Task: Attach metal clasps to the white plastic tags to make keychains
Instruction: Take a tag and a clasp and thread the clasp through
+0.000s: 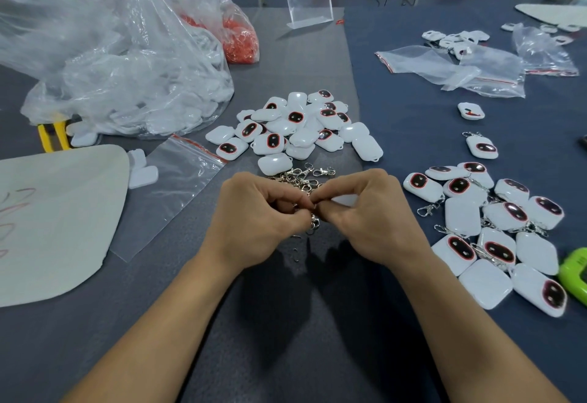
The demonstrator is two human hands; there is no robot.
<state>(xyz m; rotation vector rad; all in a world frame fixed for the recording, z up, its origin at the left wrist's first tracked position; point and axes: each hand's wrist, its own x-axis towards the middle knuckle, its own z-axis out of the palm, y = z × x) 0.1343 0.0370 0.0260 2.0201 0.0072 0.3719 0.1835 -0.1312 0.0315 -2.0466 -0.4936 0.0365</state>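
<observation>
Head view. At the middle of the desk's (111, 323) front edge: left hand (254, 215) curled, pinching a metal clasp (314, 224); right hand (371, 212) curled round a white tag (345, 201), fingertips meeting. Just behind, loose clasps (305, 175), then a heap of bare tags (295, 129). Toward the right edge, finished keychains (495, 231).
</observation>
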